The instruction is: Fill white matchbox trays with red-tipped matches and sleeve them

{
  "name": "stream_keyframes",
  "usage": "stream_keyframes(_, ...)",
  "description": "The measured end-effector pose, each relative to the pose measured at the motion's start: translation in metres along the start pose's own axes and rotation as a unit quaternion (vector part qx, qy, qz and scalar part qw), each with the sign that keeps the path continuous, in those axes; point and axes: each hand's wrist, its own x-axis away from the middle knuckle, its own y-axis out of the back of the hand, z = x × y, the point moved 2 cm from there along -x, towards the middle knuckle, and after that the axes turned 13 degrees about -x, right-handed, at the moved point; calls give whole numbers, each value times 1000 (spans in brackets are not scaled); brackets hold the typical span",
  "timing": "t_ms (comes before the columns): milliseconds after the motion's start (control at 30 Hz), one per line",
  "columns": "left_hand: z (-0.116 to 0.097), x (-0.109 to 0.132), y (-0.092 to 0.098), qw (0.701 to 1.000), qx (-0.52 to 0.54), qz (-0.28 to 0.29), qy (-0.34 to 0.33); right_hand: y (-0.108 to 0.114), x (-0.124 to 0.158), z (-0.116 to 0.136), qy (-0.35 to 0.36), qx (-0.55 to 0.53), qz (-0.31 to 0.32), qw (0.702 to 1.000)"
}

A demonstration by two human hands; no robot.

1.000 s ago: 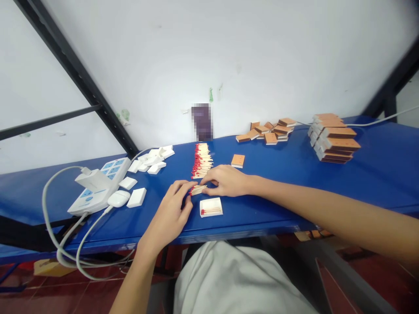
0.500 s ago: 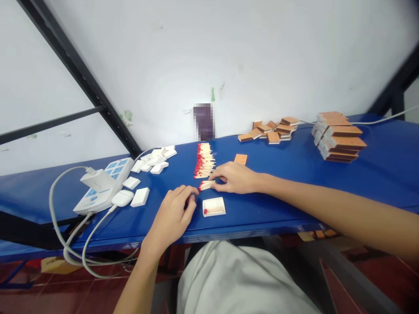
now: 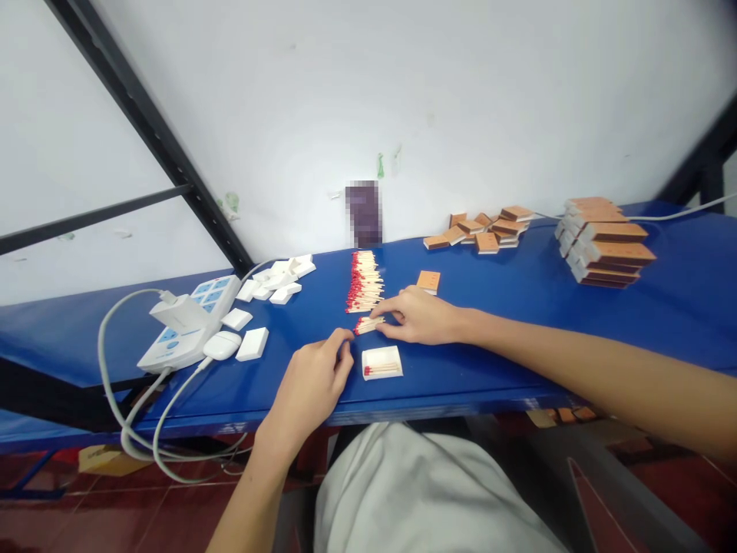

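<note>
My right hand (image 3: 423,315) has its thumb and index finger closed around the stick ends of a small group of matches (image 3: 366,325) lying on the blue table. Their red heads point left. My left hand (image 3: 314,376) rests by those heads, fingers bent, thumb and index finger a little apart, nothing visible between them. A white matchbox tray (image 3: 382,355) sits just below, with a few matches along its near side. Beyond my right fingers spreads a long pile of matches (image 3: 365,280), heads to the left. An orange matchbox sleeve (image 3: 428,281) lies behind my right hand.
White inner trays (image 3: 279,278) are heaped at the back left, beside a power strip (image 3: 193,322) with cables. Orange matchboxes lie in a loose heap (image 3: 489,230) at the back right, near a stacked block of matchboxes (image 3: 604,244). A black rack post (image 3: 150,138) rises at left.
My left hand has drawn slightly back from the match heads, toward the table's front edge. My right hand stays at the small group. The whole view has shifted a little.
</note>
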Motion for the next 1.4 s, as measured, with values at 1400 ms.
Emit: stream_keyframes(1400, 2, -1, 3, 1000, 3, 20, 8, 3, 2, 6, 32, -29, 33, 999)
